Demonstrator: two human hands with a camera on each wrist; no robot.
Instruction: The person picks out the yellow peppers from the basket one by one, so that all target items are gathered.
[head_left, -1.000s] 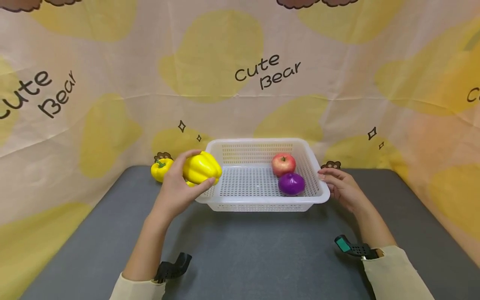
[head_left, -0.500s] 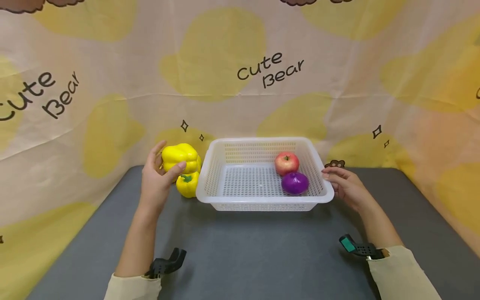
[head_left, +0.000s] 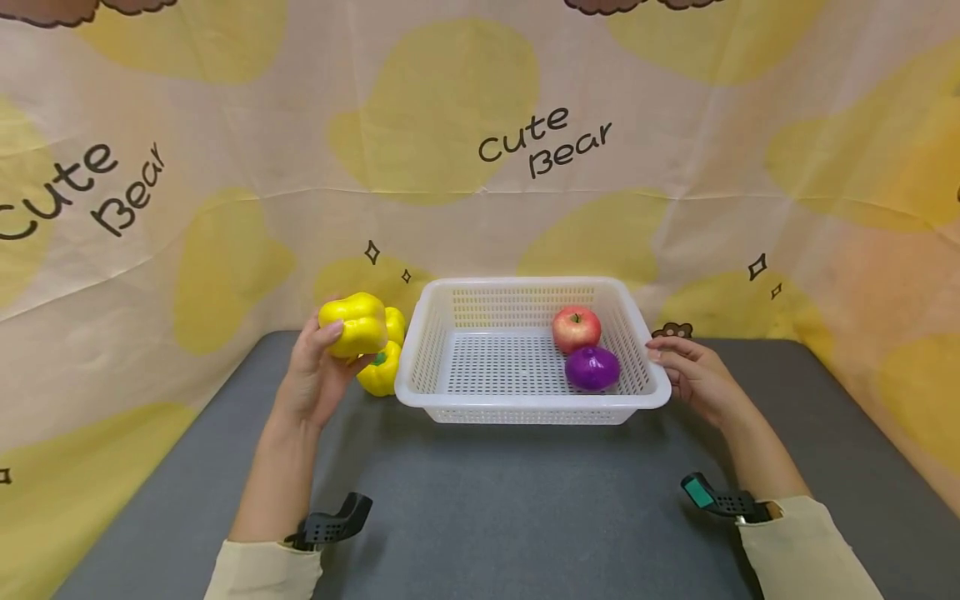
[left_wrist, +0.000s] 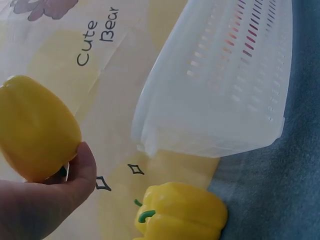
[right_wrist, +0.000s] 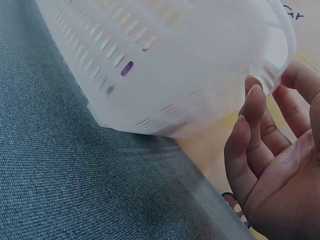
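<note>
In the head view my left hand [head_left: 311,375] grips a yellow bell pepper [head_left: 356,323] above the table, left of the basket. The same bell pepper [left_wrist: 35,127] shows in the left wrist view with the thumb against it. Two more yellow bell peppers stand beside the basket's left wall, a front one [head_left: 380,371] and one behind it [head_left: 395,323] that is partly hidden. My right hand [head_left: 697,375] pinches the right rim of the white plastic basket [head_left: 525,401]. A red apple [head_left: 576,328] and a purple onion [head_left: 592,368] lie at the basket's right end.
The basket stands on a dark grey table [head_left: 510,500], close to the back edge. Behind it hangs a printed cloth [head_left: 442,108] with yellow patches. A black wrist mount [head_left: 333,523] sits on the left forearm, another [head_left: 723,500] on the right.
My left hand has moved left from the basket's rim. The pepper at far left has gone from its spot, and a pepper now shows behind the front one. The right hand stays at the rim.
</note>
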